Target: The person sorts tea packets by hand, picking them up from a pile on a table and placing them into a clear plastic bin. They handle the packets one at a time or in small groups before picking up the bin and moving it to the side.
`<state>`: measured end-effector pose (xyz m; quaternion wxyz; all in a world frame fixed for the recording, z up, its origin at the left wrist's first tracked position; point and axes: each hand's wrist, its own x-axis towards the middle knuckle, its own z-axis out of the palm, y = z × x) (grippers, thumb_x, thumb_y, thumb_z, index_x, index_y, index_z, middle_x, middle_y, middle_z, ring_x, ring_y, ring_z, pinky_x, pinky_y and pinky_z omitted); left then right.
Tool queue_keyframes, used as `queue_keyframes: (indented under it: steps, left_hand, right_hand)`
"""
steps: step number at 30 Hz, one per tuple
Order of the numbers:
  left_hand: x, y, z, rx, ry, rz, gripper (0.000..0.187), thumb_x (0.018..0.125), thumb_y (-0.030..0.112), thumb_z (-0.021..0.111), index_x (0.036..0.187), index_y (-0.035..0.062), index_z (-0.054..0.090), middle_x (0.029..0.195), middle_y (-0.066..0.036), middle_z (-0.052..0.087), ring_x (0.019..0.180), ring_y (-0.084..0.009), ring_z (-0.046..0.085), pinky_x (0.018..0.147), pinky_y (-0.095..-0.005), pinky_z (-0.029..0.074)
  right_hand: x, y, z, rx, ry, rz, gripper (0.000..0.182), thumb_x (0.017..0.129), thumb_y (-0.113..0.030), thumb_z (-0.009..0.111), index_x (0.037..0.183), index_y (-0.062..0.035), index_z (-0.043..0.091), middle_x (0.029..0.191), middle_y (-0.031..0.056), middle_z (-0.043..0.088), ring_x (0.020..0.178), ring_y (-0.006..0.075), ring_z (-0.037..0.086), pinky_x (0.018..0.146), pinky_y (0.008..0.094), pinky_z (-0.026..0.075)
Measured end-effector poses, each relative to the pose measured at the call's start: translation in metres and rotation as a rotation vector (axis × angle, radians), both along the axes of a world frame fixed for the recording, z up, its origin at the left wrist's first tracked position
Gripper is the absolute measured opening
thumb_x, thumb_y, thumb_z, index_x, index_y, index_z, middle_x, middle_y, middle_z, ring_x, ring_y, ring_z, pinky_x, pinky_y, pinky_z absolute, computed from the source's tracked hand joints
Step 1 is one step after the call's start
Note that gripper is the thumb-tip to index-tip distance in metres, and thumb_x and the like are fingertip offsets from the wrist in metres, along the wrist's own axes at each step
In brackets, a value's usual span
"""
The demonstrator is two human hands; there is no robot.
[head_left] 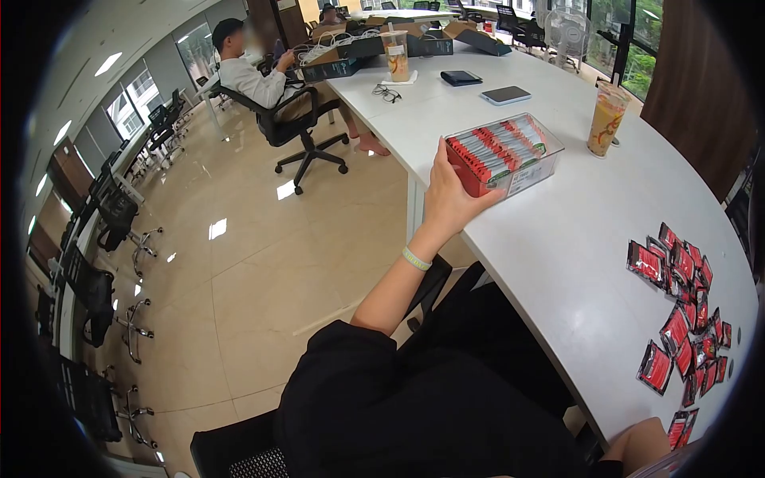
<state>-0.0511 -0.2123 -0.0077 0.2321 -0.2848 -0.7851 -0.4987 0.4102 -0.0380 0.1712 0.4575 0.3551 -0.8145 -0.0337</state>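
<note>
A clear plastic box [535, 171] filled with rows of red and silver packets stands on the white table [550, 247]. My left hand [454, 195], with a pale band on its wrist, grips the near left end of this box, thumb along the front side and fingers at the far corner. Loose red and black packets [655, 366] lie in a scattered pile at the right. Low at the table's edge is my right hand [644, 446], beside the lowest packets; its fingers are hidden.
Behind the box lie a phone [506, 95], a dark wallet [460, 78] and glasses [387, 94]. Drink cups stand at the right [607, 119] and back [396, 54]. Open dark boxes [331, 68] with cables are farther back. A seated person [255, 80] is at the left side.
</note>
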Motion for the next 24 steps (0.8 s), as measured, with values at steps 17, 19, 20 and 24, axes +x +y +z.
queue_keyframes:
  steps: [17,19,20,24]
  left_hand:
    - [-0.021,0.000,-0.006,-0.033,0.007,0.068,0.119,0.057,0.043,0.080,0.134,-0.0126,0.007,0.123,-0.023,0.041,0.109,-0.0295,0.047,0.091,-0.0365,0.041]
    - [-0.024,-0.001,-0.007,-0.032,0.056,0.083,0.117,0.058,0.041,0.080,0.134,-0.0127,0.008,0.123,-0.023,0.041,0.108,-0.0298,0.047,0.092,-0.0365,0.040]
    - [-0.024,-0.002,-0.007,-0.037,0.055,0.074,0.117,0.058,0.041,0.080,0.134,-0.0127,0.008,0.123,-0.023,0.041,0.108,-0.0298,0.047,0.092,-0.0365,0.040]
    - [-0.027,-0.005,-0.006,0.008,0.072,0.044,0.116,0.058,0.039,0.081,0.133,-0.0138,0.009,0.124,-0.022,0.041,0.108,-0.0289,0.048,0.092,-0.0365,0.040]
  right_hand:
    - [0.006,-0.005,0.001,0.003,0.010,-0.057,0.046,0.097,-0.029,0.032,0.141,-0.0179,0.021,0.098,0.0191,0.058,0.082,0.0303,0.061,0.071,0.0379,0.051]
    - [0.009,-0.007,0.002,0.005,0.015,-0.070,0.046,0.097,-0.029,0.032,0.141,-0.0178,0.021,0.097,0.0193,0.058,0.082,0.0303,0.061,0.071,0.0380,0.051]
    - [0.011,-0.008,0.002,0.005,0.015,-0.077,0.046,0.097,-0.029,0.032,0.141,-0.0177,0.021,0.097,0.0194,0.058,0.082,0.0303,0.061,0.071,0.0380,0.051]
    - [0.021,-0.010,0.003,0.011,0.040,-0.079,0.046,0.097,-0.028,0.032,0.140,-0.0175,0.022,0.096,0.0197,0.058,0.081,0.0302,0.061,0.070,0.0381,0.051]
